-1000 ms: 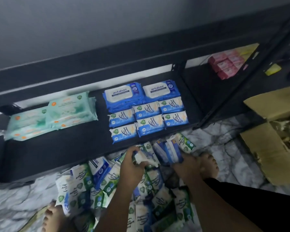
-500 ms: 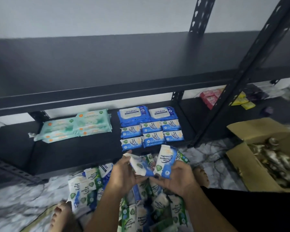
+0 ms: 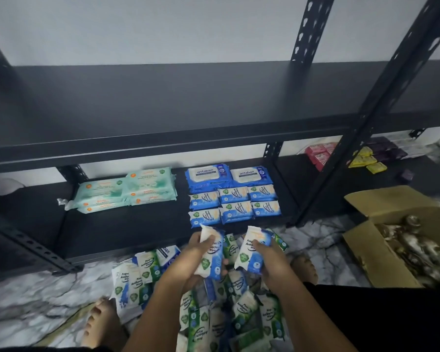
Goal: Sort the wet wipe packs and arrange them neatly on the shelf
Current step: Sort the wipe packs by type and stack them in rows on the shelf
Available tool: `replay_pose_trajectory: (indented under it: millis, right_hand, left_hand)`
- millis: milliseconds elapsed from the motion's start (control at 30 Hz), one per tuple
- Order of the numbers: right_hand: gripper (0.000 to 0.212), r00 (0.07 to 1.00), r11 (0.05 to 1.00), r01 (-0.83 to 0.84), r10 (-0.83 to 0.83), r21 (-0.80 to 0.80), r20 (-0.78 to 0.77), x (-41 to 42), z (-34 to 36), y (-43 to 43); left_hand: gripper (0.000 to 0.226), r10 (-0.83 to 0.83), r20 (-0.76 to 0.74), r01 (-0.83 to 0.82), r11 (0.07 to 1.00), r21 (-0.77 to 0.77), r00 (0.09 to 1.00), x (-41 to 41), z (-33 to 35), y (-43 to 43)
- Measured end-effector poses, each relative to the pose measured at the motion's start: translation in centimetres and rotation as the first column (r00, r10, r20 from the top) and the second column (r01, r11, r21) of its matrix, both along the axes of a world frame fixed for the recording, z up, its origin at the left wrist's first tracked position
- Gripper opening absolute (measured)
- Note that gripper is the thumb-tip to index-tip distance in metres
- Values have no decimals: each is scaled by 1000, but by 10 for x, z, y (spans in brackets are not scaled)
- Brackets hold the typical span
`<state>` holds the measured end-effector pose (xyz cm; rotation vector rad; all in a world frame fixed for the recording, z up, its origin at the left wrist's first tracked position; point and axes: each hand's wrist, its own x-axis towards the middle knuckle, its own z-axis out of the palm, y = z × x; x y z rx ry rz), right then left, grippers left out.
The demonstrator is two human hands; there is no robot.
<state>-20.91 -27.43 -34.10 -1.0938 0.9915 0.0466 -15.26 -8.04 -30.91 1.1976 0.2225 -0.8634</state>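
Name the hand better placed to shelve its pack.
Left, narrowly: the left hand holds its blue pack nearest the front-left shelved pack; the right hand holds the other pack slightly short.

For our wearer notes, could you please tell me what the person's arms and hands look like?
Both forearms are bare to the frame's lower edge; no sleeves show. The left hand and right hand wear no gloves, and no watch, bracelet or ring is visible, though the picture is slightly blurred. Black clothing shows beside the right forearm.
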Motion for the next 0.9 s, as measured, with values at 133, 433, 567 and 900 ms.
replay_pose_trajectory:
  millis: [133,433,567,900]
  right_hand:
    - [47,997,986,57,-49,-158,52,5,5,-1]
    - [39,944,941,327,-321,-85,83,42,-13,-23]
    - [43,937,937,343,-337,-68,90,73,-27,-34]
    - [39,914,922,386,-384,11,135,137,-93,-68]
  left_hand:
    - [56,-172,85,168,984,57,981,8,-4,8]
    - [26,90,359,-258,855,451,929,62,-51,-14]
    - [21,164,435,-394,762,514,885,99,-74,-24]
    - [30,132,466,-437,627,644,875,172,-144,-50]
